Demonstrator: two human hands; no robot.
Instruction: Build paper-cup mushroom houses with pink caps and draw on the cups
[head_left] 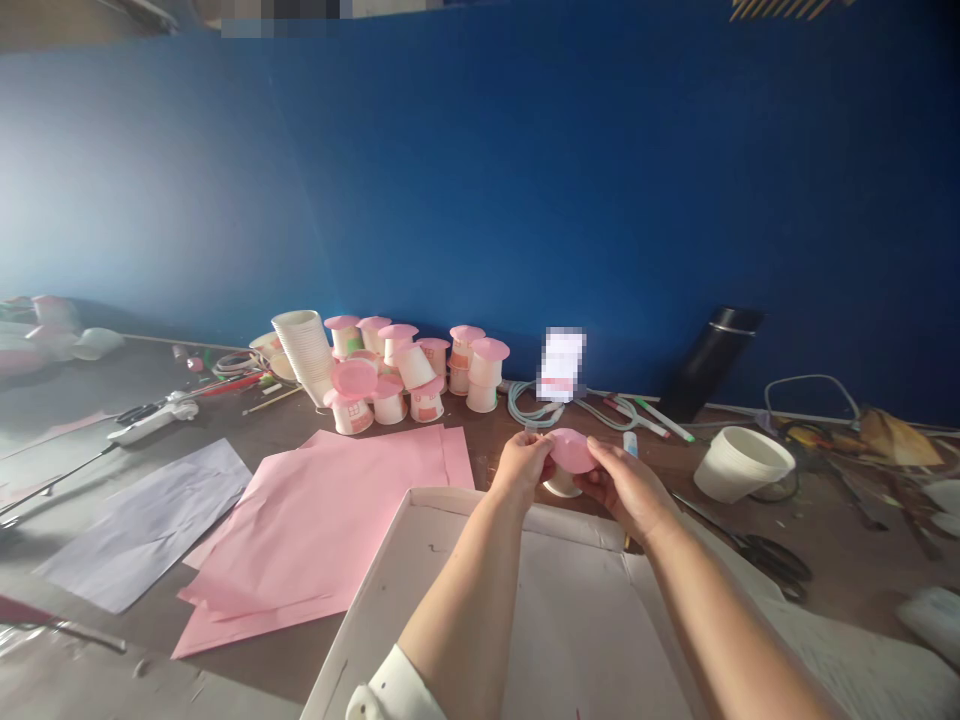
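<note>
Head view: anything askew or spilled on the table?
Askew, yes: among the pink-topped cups, one white cup sits tilted while most neighbours stand upright. The pink sheets are stacked unevenly, edges out of line. No spill is evident.

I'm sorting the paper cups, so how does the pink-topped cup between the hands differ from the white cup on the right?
The pink-topped cup has a pink paper top over it; the white cup shows an open mouth. The left hand and right hand grip the pink-topped cup by its top, while no hand touches the white cup. Both have white sides.
</note>
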